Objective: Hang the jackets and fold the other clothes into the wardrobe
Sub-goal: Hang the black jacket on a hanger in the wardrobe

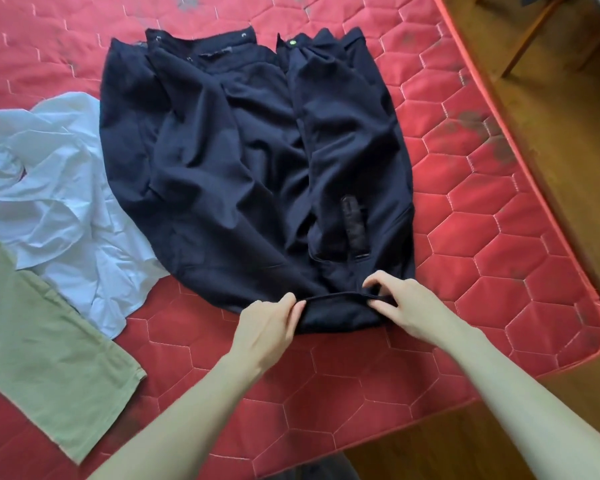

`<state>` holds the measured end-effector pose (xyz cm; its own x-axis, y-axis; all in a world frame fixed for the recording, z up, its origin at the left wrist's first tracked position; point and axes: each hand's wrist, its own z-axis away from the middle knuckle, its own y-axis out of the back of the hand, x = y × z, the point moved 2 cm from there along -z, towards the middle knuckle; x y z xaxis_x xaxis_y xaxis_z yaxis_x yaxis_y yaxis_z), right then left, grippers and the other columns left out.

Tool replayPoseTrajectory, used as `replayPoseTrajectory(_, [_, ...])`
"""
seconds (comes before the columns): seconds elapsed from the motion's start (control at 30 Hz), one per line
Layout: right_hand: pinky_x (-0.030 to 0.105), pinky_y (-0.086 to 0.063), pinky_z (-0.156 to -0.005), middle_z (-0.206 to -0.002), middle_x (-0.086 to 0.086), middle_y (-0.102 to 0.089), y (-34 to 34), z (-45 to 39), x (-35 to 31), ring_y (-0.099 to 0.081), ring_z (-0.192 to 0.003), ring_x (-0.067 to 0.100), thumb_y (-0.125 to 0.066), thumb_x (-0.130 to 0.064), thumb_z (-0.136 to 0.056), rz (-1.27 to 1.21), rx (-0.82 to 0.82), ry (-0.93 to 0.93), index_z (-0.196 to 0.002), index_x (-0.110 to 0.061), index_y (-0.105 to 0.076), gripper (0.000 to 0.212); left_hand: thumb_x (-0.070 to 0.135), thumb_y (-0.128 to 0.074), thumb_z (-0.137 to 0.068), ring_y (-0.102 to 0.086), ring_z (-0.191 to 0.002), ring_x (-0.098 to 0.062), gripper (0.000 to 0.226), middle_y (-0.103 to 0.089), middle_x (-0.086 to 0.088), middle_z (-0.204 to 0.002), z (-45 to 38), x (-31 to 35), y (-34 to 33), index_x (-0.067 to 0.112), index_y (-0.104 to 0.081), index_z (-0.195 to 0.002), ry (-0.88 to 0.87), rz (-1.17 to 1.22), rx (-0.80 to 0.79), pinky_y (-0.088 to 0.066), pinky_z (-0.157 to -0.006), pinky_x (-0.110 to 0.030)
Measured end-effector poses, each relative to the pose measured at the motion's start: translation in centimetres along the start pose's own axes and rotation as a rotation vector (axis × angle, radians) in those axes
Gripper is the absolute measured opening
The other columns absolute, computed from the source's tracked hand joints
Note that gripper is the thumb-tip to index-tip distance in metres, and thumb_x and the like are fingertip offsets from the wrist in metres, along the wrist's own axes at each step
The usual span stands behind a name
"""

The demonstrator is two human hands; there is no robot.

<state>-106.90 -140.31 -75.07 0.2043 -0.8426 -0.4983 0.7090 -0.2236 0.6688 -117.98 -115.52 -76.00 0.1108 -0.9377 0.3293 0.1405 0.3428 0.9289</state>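
Head view: your left hand (269,318) and right hand (400,304) pinch navy jacket (257,161) collar on mattress (465,209); hanging step, next needs hanger.

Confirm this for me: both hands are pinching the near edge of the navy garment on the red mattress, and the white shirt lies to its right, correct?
Not quite. In the head view the white shirt lies left of the navy garment, not right. Both the left hand and right hand do pinch its near edge on the red mattress.
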Motion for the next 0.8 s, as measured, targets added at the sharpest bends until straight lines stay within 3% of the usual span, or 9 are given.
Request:
replayPoseTrajectory(0.13, [0.041, -0.049, -0.081, -0.111, -0.001, -0.066, -1.9, 0.0, 0.8, -0.063, -0.101, 0.029, -0.065, -0.021, -0.099, 0.185, 0.207, -0.047, -0.12, -0.022, -0.058, 0.022, 0.035, -0.062, -0.1, -0.057, -0.053, -0.027, 0.021, -0.058, 0.001, -0.06, -0.4, -1.3, -0.7, 0.016, -0.055, -0.097, -0.125, 0.037, 0.038, -0.038, -0.058, -0.033])
replayPoseTrajectory(0.2, [0.042, -0.047, -0.07, -0.097, 0.004, -0.06, -2.7, 0.3, 0.5, -0.058, -0.086, 0.031, -0.074, -0.008, -0.087, 0.324, 0.432, 0.025, -0.099, -0.014, -0.063, 0.017, 0.041, -0.058, -0.1, -0.056, -0.063, -0.025, 0.037, -0.058, -0.001, -0.085, -0.1, -1.5, -1.7, 0.012, -0.053, -0.122, -0.196, 0.039, -0.017, -0.044, -0.068, -0.037])
replayPoseTrajectory(0.27, [0.042, -0.045, -0.057, -0.081, 0.007, -0.053, -3.5, 0.5, 0.1, -0.052, -0.069, 0.03, -0.077, 0.005, -0.076, 0.44, 0.58, 0.077, -0.081, -0.011, -0.061, 0.024, 0.049, -0.061, -0.091, -0.052, -0.065, -0.026, 0.054, -0.054, -0.006, -0.101, 0.4, -2.0, -2.8, 0.013, -0.049, -0.131, -0.283, -0.054, -0.071, -0.044, -0.068, -0.037])
replayPoseTrajectory(0.33, [0.042, -0.045, -0.052, -0.073, 0.008, -0.051, -4.6, 0.5, 0.0, -0.052, -0.062, 0.03, -0.079, 0.014, -0.065, 0.497, 0.599, 0.106, -0.076, -0.01, -0.063, 0.032, 0.036, -0.071, -0.078, -0.05, -0.058, -0.025, 0.06, -0.055, -0.014, -0.106, 0.8, -2.3, -3.7, 0.016, -0.05, -0.13, -0.395, -0.21, -0.097, -0.043, -0.064, -0.037])
replayPoseTrajectory(0.4, [0.042, -0.047, -0.055, -0.078, 0.008, -0.056, -5.5, 0.4, 0.0, -0.055, -0.066, 0.03, -0.081, 0.01, -0.064, 0.52, 0.564, 0.097, -0.086, -0.01, -0.071, 0.031, 0.01, -0.073, -0.065, -0.046, -0.052, -0.024, 0.065, -0.056, -0.019, -0.108, 0.7, -2.5, -4.3, 0.017, -0.052, -0.126, -0.437, -0.313, -0.103, -0.041, -0.06, -0.037])
replayPoseTrajectory(0.5, [0.041, -0.045, -0.064, -0.094, 0.008, -0.061, -6.3, 0.5, 0.0, -0.057, -0.079, 0.03, -0.076, -0.015, -0.074, 0.505, 0.517, 0.089, -0.111, -0.009, -0.073, 0.038, -0.006, -0.071, -0.055, -0.044, -0.056, -0.024, 0.07, -0.05, -0.017, -0.106, 0.7, -2.5, -4.4, 0.014, -0.051, -0.118, -0.414, -0.34, -0.08, -0.037, -0.059, -0.037])
replayPoseTrajectory(0.6, [0.041, -0.048, -0.076, -0.109, 0.007, -0.063, -6.8, 0.5, 0.0, -0.059, -0.094, 0.029, -0.073, -0.037, -0.071, 0.521, 0.427, 0.085, -0.121, -0.01, -0.069, 0.057, -0.009, -0.076, -0.047, -0.047, -0.07, -0.025, 0.071, -0.049, -0.012, -0.104, 0.6, -2.2, -3.9, 0.011, -0.052, -0.11, -0.374, -0.293, -0.054, -0.04, -0.057, -0.037])
replayPoseTrajectory(0.7, [0.042, -0.052, -0.081, -0.111, 0.007, -0.064, -6.7, 0.3, -0.3, -0.063, -0.098, 0.029, -0.086, -0.036, -0.068, 0.554, 0.393, 0.06, -0.121, -0.011, -0.072, 0.06, -0.006, -0.077, -0.055, -0.053, -0.079, -0.027, 0.046, -0.056, -0.01, -0.101, 0.7, -2.2, -2.5, 0.011, -0.06, -0.095, -0.367, -0.264, 0.015, -0.045, -0.06, -0.036])
replayPoseTrajectory(0.8, [0.042, -0.051, -0.079, -0.101, 0.005, -0.065, -5.8, 0.2, -1.6, -0.063, -0.09, 0.03, -0.089, -0.022, -0.076, 0.569, 0.487, 0.089, -0.105, -0.015, -0.076, 0.032, -0.002, -0.068, -0.068, -0.055, -0.081, -0.026, 0.021, -0.059, -0.007, -0.095, 1.1, -2.0, -0.6, 0.012, -0.065, -0.083, -0.426, -0.335, 0.09, -0.044, -0.072, -0.037])
